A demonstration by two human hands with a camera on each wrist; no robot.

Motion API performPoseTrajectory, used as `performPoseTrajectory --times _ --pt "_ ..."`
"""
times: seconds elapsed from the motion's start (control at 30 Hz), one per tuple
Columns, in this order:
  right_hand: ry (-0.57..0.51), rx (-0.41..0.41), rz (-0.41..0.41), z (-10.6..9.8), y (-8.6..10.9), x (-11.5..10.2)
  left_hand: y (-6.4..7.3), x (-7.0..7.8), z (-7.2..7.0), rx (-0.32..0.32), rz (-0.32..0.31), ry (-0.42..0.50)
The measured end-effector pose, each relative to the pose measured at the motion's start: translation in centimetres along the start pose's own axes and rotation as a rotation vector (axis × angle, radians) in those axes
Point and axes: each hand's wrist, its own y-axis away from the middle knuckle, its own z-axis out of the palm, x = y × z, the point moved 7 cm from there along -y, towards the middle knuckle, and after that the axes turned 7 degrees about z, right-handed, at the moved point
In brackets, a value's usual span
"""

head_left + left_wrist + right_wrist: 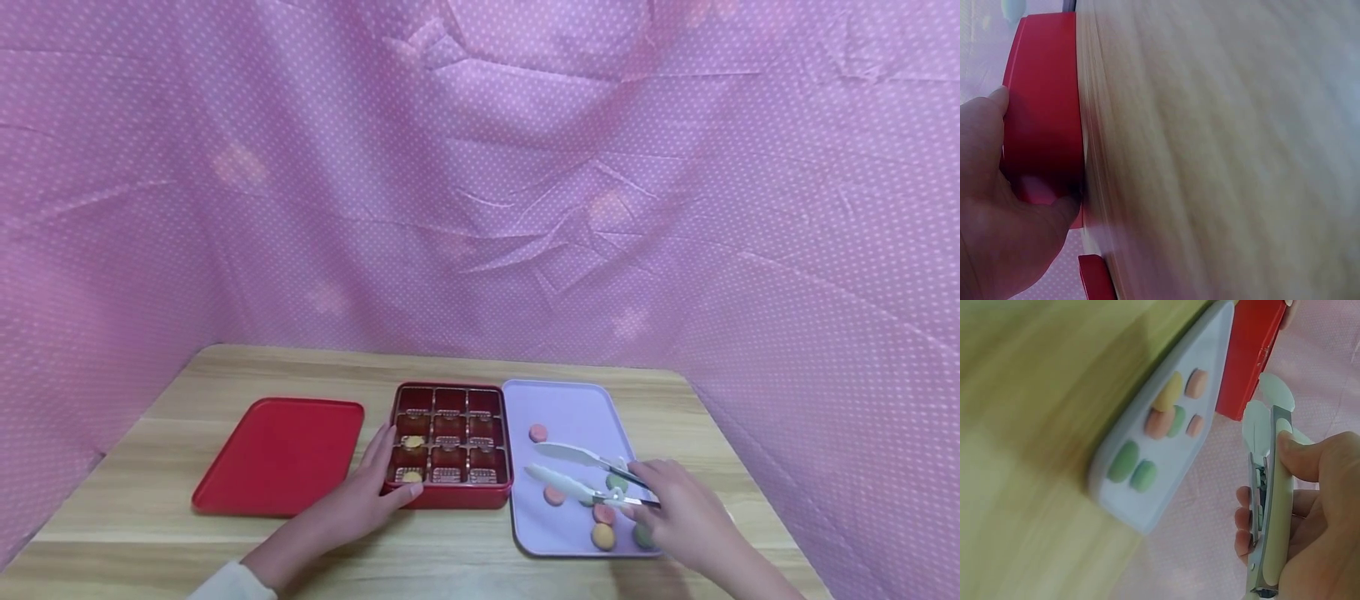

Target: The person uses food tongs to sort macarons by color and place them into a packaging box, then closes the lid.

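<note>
My left hand (362,496) grips the front left corner of a red box (465,497), fingers along its left side and thumb at the front; the left wrist view shows this hold on the red wall (1047,106). Clear dividers split the box into several compartments. Two in the left column hold a yellow macaron each, one in the middle row (412,442) and one in front (412,477). In my right hand (686,517) are tongs (1279,506) with pale tips, spread apart over the lilac tray (536,533). Nothing shows between the tips.
On the tray lie several macarons: pink ones (538,433), a yellow one (603,536) and green ones (1124,461). The tray stands against the box's right side. A flat red lid (281,458) lies on the wooden table (450,567) at left. Pink dotted cloth (480,208) hangs around the table.
</note>
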Motion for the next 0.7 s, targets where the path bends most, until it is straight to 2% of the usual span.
performPoseTrajectory --times 0.17,0.27,0.4,0.7 --pt "0.027 0.024 -0.005 -0.1 1.5 1.0 0.0 -0.1 0.1 -0.004 0.0 0.012" --pt "0.039 0.001 0.01 0.1 2.3 1.8 0.0 -0.2 0.1 -0.003 0.001 0.009" --pt "0.031 -0.075 0.068 0.4 3.1 3.2 -0.1 -0.1 0.1 0.0 0.003 0.005" --pt "0.089 -0.115 0.102 0.4 4.5 6.3 0.0 -0.1 0.0 -0.005 -0.004 0.011"
